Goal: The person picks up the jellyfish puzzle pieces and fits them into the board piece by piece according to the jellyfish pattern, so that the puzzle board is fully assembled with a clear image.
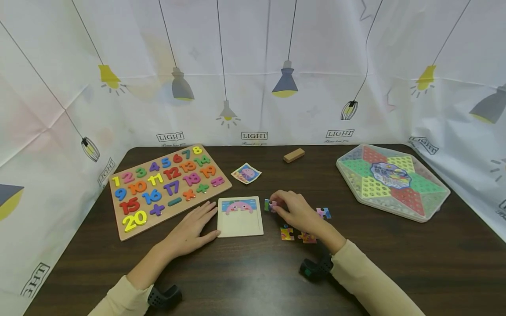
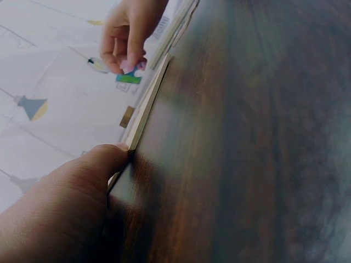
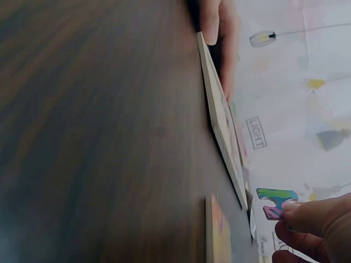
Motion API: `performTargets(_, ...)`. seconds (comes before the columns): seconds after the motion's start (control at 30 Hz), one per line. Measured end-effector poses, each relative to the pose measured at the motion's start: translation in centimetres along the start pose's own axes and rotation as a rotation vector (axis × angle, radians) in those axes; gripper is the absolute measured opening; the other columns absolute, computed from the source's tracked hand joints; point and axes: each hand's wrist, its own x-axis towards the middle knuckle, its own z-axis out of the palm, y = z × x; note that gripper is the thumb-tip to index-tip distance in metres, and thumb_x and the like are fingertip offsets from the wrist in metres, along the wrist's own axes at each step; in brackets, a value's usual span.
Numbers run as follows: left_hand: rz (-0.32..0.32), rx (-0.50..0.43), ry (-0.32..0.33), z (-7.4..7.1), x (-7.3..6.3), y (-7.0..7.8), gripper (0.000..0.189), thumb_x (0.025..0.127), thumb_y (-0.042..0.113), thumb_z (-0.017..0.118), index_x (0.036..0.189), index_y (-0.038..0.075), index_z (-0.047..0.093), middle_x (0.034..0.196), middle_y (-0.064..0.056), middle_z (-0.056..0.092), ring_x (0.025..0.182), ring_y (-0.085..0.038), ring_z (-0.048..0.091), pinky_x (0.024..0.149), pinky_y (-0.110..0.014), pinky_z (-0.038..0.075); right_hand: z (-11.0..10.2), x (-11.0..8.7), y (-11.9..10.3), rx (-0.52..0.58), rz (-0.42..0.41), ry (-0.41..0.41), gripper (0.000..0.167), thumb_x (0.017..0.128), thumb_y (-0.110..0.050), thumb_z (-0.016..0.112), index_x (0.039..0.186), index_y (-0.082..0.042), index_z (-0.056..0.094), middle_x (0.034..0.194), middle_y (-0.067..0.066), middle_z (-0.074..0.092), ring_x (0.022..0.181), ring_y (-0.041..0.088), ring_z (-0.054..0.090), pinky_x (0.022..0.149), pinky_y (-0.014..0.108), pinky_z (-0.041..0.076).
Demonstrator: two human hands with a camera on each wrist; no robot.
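Observation:
My right hand [image 1: 295, 210] pinches a jigsaw piece [image 1: 267, 205] between thumb and fingers, just off the right edge of a square wooden puzzle board [image 1: 240, 227]. Green, blue and pink show on this piece in the right wrist view. Along the board's top, a pink animal picture [image 1: 239, 206] is fitted; bare wood shows below it. With fingers extended, my left hand [image 1: 193, 229] rests at the board's left edge, the thumb touching its lower left corner. Loose jigsaw pieces lie around the right forearm: a yellow one [image 1: 287, 234], an orange-pink one [image 1: 308, 237] and a pink-blue one [image 1: 324, 213].
A number board [image 1: 174, 202] with coloured digits lies at the left, close to my left hand. Behind the puzzle board is a small picture card [image 1: 246, 173]. A wooden block [image 1: 294, 155] sits farther back, and a hexagonal board-game box [image 1: 391, 182] at the right.

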Motion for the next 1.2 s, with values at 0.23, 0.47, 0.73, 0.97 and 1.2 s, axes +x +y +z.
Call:
performTargets(0.23, 0.001, 0.000, 0.000, 0.0, 0.0, 0.0, 0.071, 0.090, 0.053, 0.046, 0.142, 0.008, 0.033, 0.149, -0.006, 0.025, 0.138, -0.022, 0.016, 0.109, -0.045, 0.017, 1.0, 1.4, -1.0, 0.032, -0.046, -0.012, 0.017, 0.087, -0.006, 0.062, 0.104, -0.005, 0.060, 0.083, -0.002, 0.062, 0.075, 0.012, 0.055, 0.067, 0.030, 0.047)
performTargets(0.47, 0.002, 0.002, 0.000, -0.1, 0.0, 0.0, 0.070, 0.090, 0.053, 0.046, 0.142, 0.008, 0.033, 0.149, -0.006, 0.025, 0.138, -0.022, 0.015, 0.109, -0.045, 0.017, 2.4, 2.6, -1.9, 0.080, -0.037, -0.051, 0.018, 0.089, -0.009, 0.060, 0.107, -0.007, 0.058, 0.080, -0.003, 0.059, 0.068, 0.009, 0.050, 0.059, 0.024, 0.045)
performTargets(0.73, -0.013, 0.004, -0.009, -0.1, 0.1, 0.1, 0.071, 0.090, 0.055, 0.045, 0.143, 0.009, 0.033, 0.149, -0.005, 0.024, 0.138, -0.021, 0.015, 0.109, -0.045, 0.017, 3.8, 3.6, -2.6, 0.115, -0.056, -0.065, 0.016, 0.088, -0.009, 0.061, 0.104, -0.007, 0.059, 0.075, -0.005, 0.057, 0.064, 0.007, 0.049, 0.055, 0.021, 0.043)
performTargets(0.97, -0.012, 0.000, -0.007, -0.1, 0.1, 0.1, 0.070, 0.090, 0.053, 0.046, 0.142, 0.008, 0.034, 0.149, -0.006, 0.025, 0.138, -0.022, 0.015, 0.109, -0.045, 0.018, 4.5, 4.3, -3.5, 0.154, -0.069, -0.083, 0.015, 0.088, -0.010, 0.061, 0.102, -0.007, 0.059, 0.076, -0.005, 0.057, 0.067, 0.007, 0.049, 0.058, 0.021, 0.044)
performTargets(1.2, -0.015, -0.002, -0.011, -0.2, 0.1, 0.1, 0.069, 0.090, 0.052, 0.048, 0.142, 0.008, 0.035, 0.149, -0.006, 0.025, 0.138, -0.022, 0.016, 0.109, -0.045, 0.018, 5.3, 4.8, -4.0, 0.131, -0.079, -0.052, 0.013, 0.087, -0.011, 0.063, 0.099, -0.008, 0.061, 0.075, -0.005, 0.056, 0.069, 0.009, 0.046, 0.060, 0.023, 0.040)
